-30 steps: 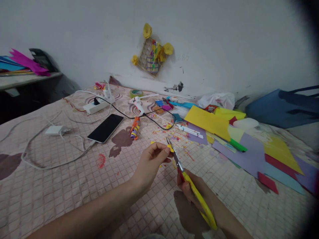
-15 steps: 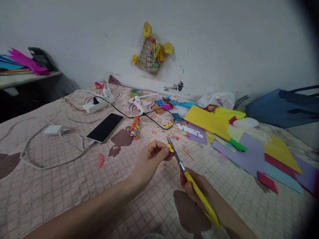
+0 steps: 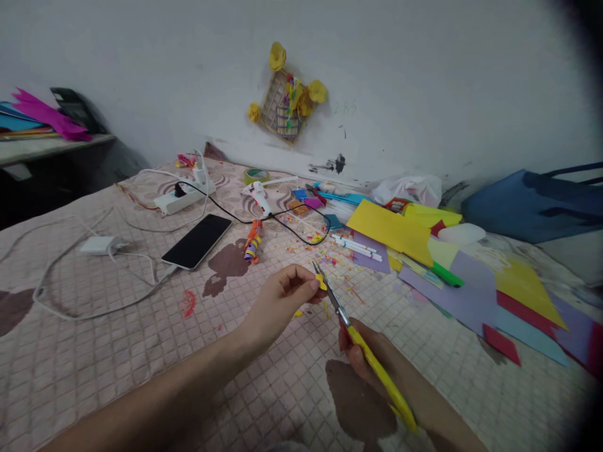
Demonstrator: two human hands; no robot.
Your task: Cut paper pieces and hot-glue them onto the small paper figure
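Scissors in the right hand, blades beside a small yellow paper piece in the left hand.
The scissors' long axis slants across the quilted cloth, tips forward and leftward, yellow handles back toward the right wrist; the right hand is wrapped around them, while the left thumb and fingers pinch the paper. On the wall, a small basket holds colorful decorations; contents of the blue bag at far right are hidden. Paper scraps lie beyond the tips, and a black cord loops past them from the glue gun. Left are a phone and power strip; right, 3 or so white sticks near overlapping colored sheets.
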